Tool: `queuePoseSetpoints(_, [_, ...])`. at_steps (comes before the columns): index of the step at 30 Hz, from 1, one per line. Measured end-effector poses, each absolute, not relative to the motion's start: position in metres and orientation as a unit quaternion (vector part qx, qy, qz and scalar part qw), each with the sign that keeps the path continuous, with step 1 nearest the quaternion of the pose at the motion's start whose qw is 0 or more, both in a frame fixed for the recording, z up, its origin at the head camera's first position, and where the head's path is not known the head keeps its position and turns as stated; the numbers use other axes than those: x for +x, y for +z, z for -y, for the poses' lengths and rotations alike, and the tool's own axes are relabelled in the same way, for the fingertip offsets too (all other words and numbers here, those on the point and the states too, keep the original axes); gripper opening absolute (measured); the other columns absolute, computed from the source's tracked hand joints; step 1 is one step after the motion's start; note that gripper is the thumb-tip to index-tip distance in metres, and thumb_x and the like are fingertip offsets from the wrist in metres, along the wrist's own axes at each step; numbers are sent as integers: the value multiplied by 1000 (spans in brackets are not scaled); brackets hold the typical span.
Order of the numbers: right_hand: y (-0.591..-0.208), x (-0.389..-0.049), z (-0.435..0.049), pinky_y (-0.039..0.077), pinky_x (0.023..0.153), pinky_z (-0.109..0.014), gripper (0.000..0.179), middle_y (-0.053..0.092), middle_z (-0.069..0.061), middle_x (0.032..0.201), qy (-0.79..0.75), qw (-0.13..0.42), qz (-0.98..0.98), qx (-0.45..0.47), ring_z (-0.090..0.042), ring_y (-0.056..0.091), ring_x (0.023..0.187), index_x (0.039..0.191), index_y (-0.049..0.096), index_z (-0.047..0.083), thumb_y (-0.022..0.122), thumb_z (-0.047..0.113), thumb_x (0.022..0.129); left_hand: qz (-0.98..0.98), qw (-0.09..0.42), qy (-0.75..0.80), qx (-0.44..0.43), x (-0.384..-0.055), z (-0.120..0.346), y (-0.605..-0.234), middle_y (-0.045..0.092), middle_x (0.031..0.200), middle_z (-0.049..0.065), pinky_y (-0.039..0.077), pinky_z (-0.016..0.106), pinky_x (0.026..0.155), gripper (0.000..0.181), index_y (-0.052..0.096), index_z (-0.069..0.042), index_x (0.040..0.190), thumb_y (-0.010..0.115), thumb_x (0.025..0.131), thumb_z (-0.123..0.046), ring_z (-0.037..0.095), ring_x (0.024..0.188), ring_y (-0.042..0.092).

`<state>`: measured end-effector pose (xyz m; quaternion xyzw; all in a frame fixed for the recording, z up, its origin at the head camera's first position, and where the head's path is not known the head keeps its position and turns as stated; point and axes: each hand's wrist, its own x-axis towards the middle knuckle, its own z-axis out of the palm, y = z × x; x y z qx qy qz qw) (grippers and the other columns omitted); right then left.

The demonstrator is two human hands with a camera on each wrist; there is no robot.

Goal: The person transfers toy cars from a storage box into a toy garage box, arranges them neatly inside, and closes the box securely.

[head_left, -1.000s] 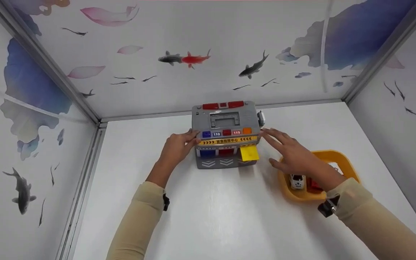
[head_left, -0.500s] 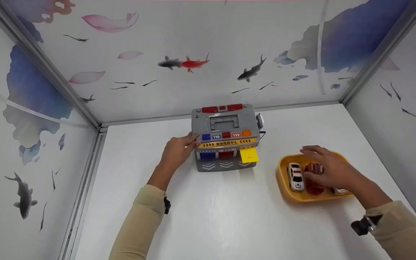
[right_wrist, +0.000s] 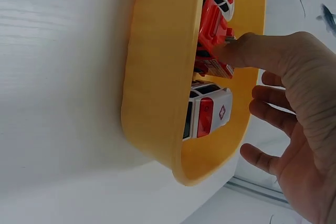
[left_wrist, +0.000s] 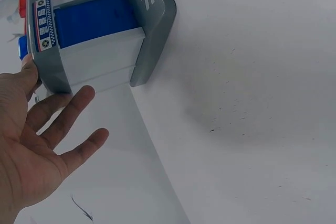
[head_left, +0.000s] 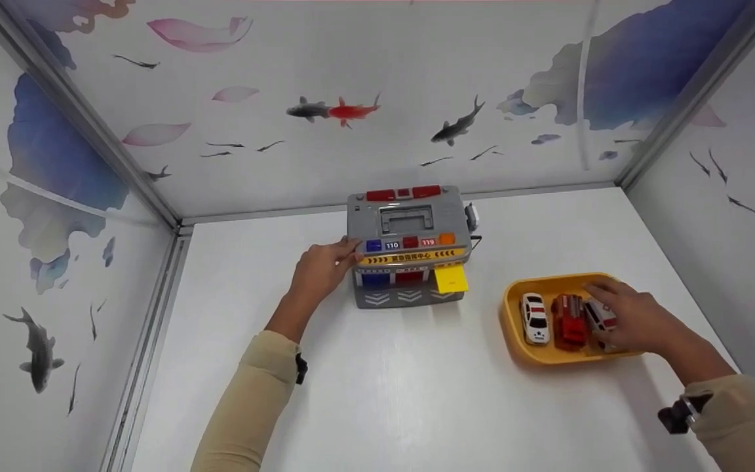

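Observation:
A grey toy emergency station (head_left: 366, 223) with blue, red and yellow doors stands at the back middle. My left hand (head_left: 315, 272) pinches its left front corner between thumb and finger; the other fingers (left_wrist: 68, 116) spread below in the left wrist view. On the right, my right hand (head_left: 643, 321) hovers with fingers apart over a yellow basket (head_left: 515, 347). Inside lie a white toy police car (head_left: 535, 320), a red toy fire truck (head_left: 568, 322) and a white toy ambulance (head_left: 599, 313). The thumb overlaps the fire truck in the right wrist view, close by the ambulance (right_wrist: 210, 109).
The yellow door (head_left: 451, 279) at the station's right sticks out open. A small white part (head_left: 473, 216) and a dark crank-like piece project from its right side. White walls (head_left: 351, 157) painted with fish and petals border the white table (head_left: 384, 393).
My right hand has moved right and down from beside the station to the basket, ending over the ambulance. My left hand keeps its hold on the station's corner.

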<state>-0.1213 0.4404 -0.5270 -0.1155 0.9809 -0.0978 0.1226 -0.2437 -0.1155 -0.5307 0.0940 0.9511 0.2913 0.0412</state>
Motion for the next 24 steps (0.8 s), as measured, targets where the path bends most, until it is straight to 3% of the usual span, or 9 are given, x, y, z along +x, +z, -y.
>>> queuePoseSetpoints(10, [-533,-123,-450,36,101,-82,99,47,-35,158,-77,139,-980,-118,-58,54,139,159,51,-3,99,17,75,-951,36,287,107,-244,117,-530,61,159,7,58,52,115,50,65,-30,154,66,108,-51,34,145,66])
queuePoseSetpoints(17, [-538,-122,-454,37,97,-77,93,42,-34,161,-75,149,-980,-111,-59,47,142,159,51,1,95,3,78,-952,46,285,96,-244,115,-528,60,160,6,57,52,116,50,64,-32,155,66,108,-51,34,147,64])
queuePoseSetpoints(24, [-546,-122,-456,40,98,-78,89,46,-34,159,-78,131,-981,-116,-59,47,142,159,52,1,97,8,82,-952,55,287,89,-243,115,-526,57,163,5,58,51,116,52,61,-33,157,65,108,-51,34,148,63])
